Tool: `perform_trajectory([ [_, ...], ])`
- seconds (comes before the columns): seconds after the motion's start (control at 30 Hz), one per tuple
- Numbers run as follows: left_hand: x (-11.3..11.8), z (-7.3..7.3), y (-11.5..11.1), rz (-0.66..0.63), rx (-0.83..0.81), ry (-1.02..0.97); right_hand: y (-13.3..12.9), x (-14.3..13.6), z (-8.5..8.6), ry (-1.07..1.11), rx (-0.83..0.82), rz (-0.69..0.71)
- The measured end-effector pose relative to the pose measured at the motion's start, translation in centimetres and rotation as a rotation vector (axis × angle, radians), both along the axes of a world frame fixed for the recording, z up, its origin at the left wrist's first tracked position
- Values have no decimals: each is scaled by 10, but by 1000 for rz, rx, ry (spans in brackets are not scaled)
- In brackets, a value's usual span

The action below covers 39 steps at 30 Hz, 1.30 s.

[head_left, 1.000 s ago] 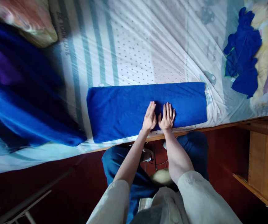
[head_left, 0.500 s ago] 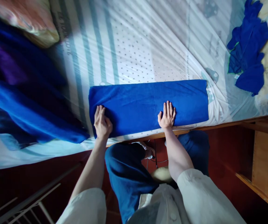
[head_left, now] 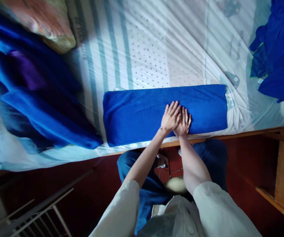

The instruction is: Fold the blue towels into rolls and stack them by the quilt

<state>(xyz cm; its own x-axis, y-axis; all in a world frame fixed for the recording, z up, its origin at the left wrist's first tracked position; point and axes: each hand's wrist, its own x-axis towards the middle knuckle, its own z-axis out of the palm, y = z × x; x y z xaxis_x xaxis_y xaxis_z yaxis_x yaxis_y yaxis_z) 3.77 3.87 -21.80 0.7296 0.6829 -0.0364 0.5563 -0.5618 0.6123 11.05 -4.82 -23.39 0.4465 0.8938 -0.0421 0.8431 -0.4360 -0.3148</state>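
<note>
A blue cloth (head_left: 137,112), folded into a long flat rectangle, lies along the near edge of the bed. My right hand (head_left: 183,123) rests flat on it, right of the middle, with fingers spread. Beside it and partly over it lies my left hand (head_left: 171,117), its fingers stretched out on the cloth. Neither hand grips anything. Slight creases show at the cloth's left end.
A heap of blue cloth (head_left: 48,112) with a purple patch lies on the left, below a patterned pillow (head_left: 55,26). Crumpled blue cloths (head_left: 275,62) lie at the right on the striped and dotted bed sheet (head_left: 152,52). Metal bars (head_left: 40,217) stand at the lower left.
My left hand has moved right, from the cloth's left end to beside and partly over my right hand, and its fingers have straightened. The view has shifted slightly left.
</note>
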Motion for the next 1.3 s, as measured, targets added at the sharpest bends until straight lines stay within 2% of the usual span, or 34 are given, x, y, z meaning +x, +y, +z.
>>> perform_trajectory([
  [0.1, -55, -4, 33, 102, 29, 40, 0, -1, 3, -18, 49, -1],
  [0.23, -127, -2, 68, 337, 59, 73, 0, -1, 4, -24, 69, 3],
  [0.4, -183, 7, 90, 488, 63, 115, 0, -1, 3, -10, 65, 6],
  [0.6, -213, 25, 126, 452, 40, 162, 0, -4, 2, 20, 58, -3],
  [0.8, -216, 54, 180, 441, -17, 177, -1, -4, 2, 41, 32, -3],
  [0.97, -223, 68, 210, 457, -127, 350, -1, -5, 2, 30, 0, 8],
  [1.07, -216, 64, 197, 637, -38, 338, -2, -5, 2, 12, -5, 7],
  [1.13, -197, 56, 164, 754, 74, 260, -1, -5, 4, 3, 2, 6],
  [1.17, -183, 50, 141, 769, 96, 237, -1, -5, 5, -1, 2, 7],
  [1.3, -121, 23, 30, 509, 20, 173, -1, -4, 7, 2, -22, 5],
])
